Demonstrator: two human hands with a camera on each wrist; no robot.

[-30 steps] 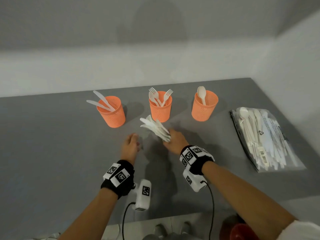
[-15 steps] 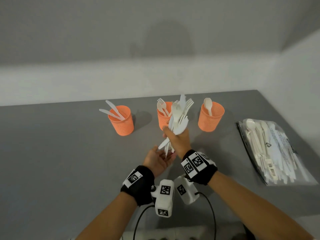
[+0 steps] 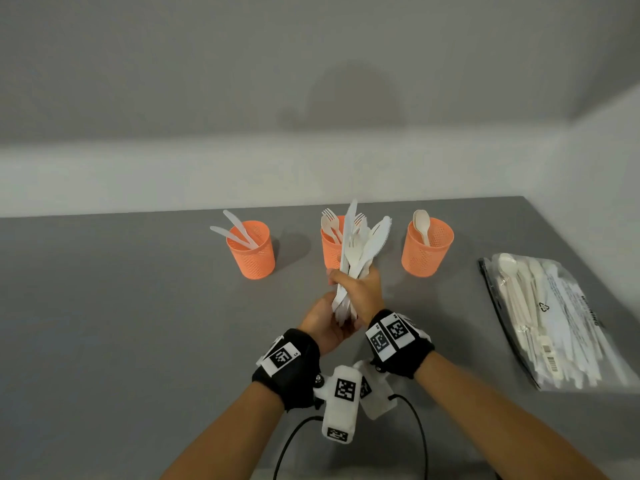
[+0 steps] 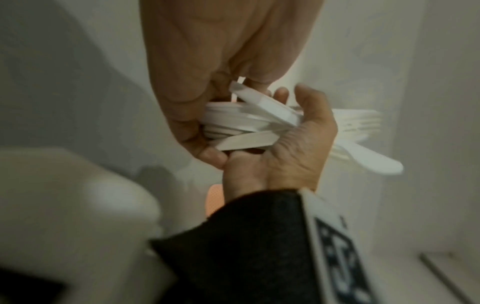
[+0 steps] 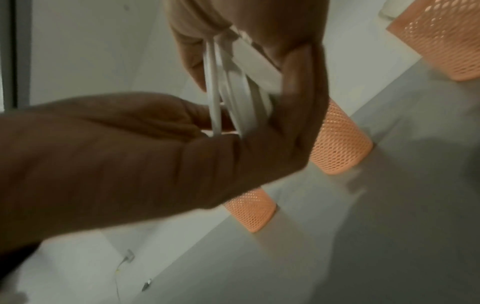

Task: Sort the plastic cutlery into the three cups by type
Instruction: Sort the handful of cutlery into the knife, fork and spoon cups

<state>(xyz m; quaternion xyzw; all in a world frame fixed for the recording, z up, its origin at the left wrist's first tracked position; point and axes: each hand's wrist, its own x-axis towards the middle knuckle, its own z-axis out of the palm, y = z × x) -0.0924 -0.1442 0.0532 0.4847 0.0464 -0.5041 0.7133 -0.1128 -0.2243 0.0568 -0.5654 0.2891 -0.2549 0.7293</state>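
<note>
My right hand is closed round a mixed bundle of knives, forks and spoons, held upright; my left hand curls round the handle ends below. The bundle hangs before the fork cup at twelve o'clock, knife cup at ten, spoon cup at one. The handles cross and splay, so pulling one piece could loosen the rest and scatter them, or tip a cup.

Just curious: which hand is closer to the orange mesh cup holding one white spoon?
Right. The right hand, gripping the bundle of white plastic cutlery, is left of the orange mesh cup; the left hand holds its handles, nearer the person and farther left.
</note>
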